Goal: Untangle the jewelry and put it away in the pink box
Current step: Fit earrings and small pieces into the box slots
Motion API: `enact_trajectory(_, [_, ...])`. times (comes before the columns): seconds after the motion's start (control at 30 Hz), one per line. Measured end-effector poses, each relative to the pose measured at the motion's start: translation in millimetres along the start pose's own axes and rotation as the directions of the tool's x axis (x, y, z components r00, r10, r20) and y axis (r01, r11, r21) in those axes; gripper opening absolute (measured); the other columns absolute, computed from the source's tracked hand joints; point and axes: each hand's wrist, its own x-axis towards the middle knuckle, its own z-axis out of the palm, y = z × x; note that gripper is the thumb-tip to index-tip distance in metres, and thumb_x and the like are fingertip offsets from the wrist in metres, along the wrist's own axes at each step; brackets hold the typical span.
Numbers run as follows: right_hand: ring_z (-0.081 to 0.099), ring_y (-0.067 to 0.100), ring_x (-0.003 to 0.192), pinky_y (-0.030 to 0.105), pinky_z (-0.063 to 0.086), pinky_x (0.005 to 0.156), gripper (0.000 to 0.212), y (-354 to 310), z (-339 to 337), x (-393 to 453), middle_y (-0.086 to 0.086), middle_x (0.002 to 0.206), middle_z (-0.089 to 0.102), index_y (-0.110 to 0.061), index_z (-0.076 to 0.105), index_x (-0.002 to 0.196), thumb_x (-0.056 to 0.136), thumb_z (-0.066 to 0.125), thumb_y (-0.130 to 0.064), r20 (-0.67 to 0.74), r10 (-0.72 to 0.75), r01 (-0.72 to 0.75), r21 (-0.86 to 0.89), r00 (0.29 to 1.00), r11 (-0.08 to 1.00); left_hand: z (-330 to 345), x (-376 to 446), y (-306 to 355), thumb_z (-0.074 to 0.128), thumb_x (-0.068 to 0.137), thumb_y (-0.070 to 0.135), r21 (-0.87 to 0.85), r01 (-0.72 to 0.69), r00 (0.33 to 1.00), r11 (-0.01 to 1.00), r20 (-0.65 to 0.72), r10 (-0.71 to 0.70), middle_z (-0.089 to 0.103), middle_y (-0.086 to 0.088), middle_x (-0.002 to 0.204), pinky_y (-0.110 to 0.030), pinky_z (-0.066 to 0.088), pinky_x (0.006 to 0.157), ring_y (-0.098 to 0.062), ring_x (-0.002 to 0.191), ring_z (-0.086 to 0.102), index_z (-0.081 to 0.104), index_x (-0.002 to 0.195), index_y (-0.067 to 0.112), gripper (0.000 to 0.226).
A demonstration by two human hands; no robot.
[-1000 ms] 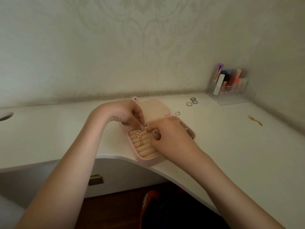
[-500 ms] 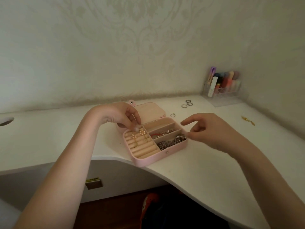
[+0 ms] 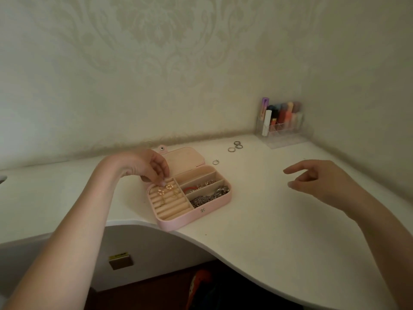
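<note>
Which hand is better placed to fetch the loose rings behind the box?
Right. The right hand hovers open and empty over the desk, on the rings' side. The left hand has its fingers down at the earrings in the pink box.

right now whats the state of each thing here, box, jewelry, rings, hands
pink box: lid open, lying flat behind
flower earrings: set in the ring rolls
loose rings: on the desk, outside the box
left hand: fingertips at the earrings
right hand: holding nothing, above the desk
</note>
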Motion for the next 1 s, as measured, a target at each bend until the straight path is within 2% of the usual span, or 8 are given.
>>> enact_trajectory(0.1, [0.055,0.013,0.093,0.022,0.042,0.068,0.016,4,0,-1,-0.001,0.077,0.071,-0.028,0.070,0.094,0.083,0.072,-0.018,0.007,-0.008,0.008,0.004,1.000,1.000,0,-1,0,0.079,0.065,-0.011,0.009,0.006,1.000,1.000,0.003,-0.006,0.062,0.002,0.058,-0.013,0.041,0.046,-0.004,0.051,0.055,0.065,0.077,0.008,0.026])
enact_trajectory(0.3, [0.061,0.022,0.071,0.027,0.039,0.056,0.015,10,-11,2,-0.001,0.076,0.071,-0.029,0.071,0.091,0.083,0.072,-0.017,-0.049,-0.004,0.006,0.035,0.999,0.999,-6,-5,-9,0.096,0.017,0.037,-0.085,-0.060,0.998,0.995,-0.021,0.058,0.068,-0.003,0.066,-0.015,0.045,0.050,-0.007,0.059,0.061,0.073,0.072,0.013,0.064])
enact_trajectory(0.4, [0.058,0.018,0.067,0.027,0.039,0.057,0.015,15,-15,8,-0.001,0.076,0.071,-0.031,0.070,0.089,0.083,0.072,-0.016,-0.047,-0.001,0.003,0.044,0.999,0.999,-5,-4,-11,0.094,0.011,0.049,-0.133,-0.087,0.996,0.987,-0.047,0.081,0.069,-0.001,0.066,-0.015,0.047,0.051,-0.006,0.059,0.062,0.076,0.069,0.016,0.069])
enact_trajectory(0.6, [0.053,0.021,0.067,0.027,0.040,0.056,0.016,34,-23,23,0.007,0.080,0.067,-0.027,0.069,0.085,0.085,0.069,-0.010,-0.133,0.003,0.006,0.065,0.991,0.998,2,-2,-6,0.080,0.073,0.010,-0.122,-0.101,0.979,0.987,-0.187,0.077,0.066,-0.009,0.079,-0.013,0.046,0.057,-0.016,0.076,0.058,0.074,0.078,0.016,0.009])
enact_trajectory(0.7, [0.057,0.025,0.079,0.016,0.042,0.062,0.017,55,-33,38,0.012,0.096,0.069,-0.022,0.071,0.090,0.087,0.065,-0.007,-0.337,0.006,-0.037,-0.084,0.941,0.996,7,1,-2,0.076,0.078,0.009,-0.100,-0.122,0.968,0.987,-0.231,0.096,0.067,-0.011,0.085,-0.011,0.047,0.060,-0.014,0.079,0.060,0.072,0.087,0.011,0.010])
enact_trajectory(0.77, [0.061,0.030,0.093,0.026,0.042,0.079,0.020,68,-38,48,0.016,0.110,0.068,-0.011,0.072,0.104,0.089,0.060,-0.004,-0.402,0.032,-0.102,-0.153,0.915,0.983,12,3,3,0.076,0.077,0.008,-0.083,-0.139,0.961,0.987,-0.251,0.114,0.069,-0.014,0.087,-0.011,0.049,0.062,-0.014,0.078,0.062,0.072,0.088,0.009,0.012])
enact_trajectory(0.93, [0.055,0.038,0.114,0.035,0.039,0.096,0.030,87,-26,66,0.023,0.127,0.058,-0.002,0.064,0.120,0.092,0.060,-0.011,-0.353,0.016,-0.103,-0.230,0.936,0.968,26,11,20,0.073,0.080,0.003,-0.069,-0.200,0.936,0.977,-0.309,0.170,0.070,-0.009,0.080,-0.011,0.049,0.056,-0.010,0.064,0.061,0.070,0.087,0.007,0.009])
enact_trajectory(1.0, [0.055,0.037,0.113,0.037,0.041,0.095,0.030,92,-16,75,0.022,0.121,0.063,-0.003,0.066,0.117,0.090,0.064,-0.017,-0.371,0.002,-0.105,-0.258,0.929,0.961,32,15,28,0.073,0.080,0.005,-0.042,-0.233,0.919,0.972,-0.335,0.206,0.070,-0.006,0.077,-0.014,0.047,0.058,-0.008,0.059,0.060,0.070,0.086,0.009,0.008])
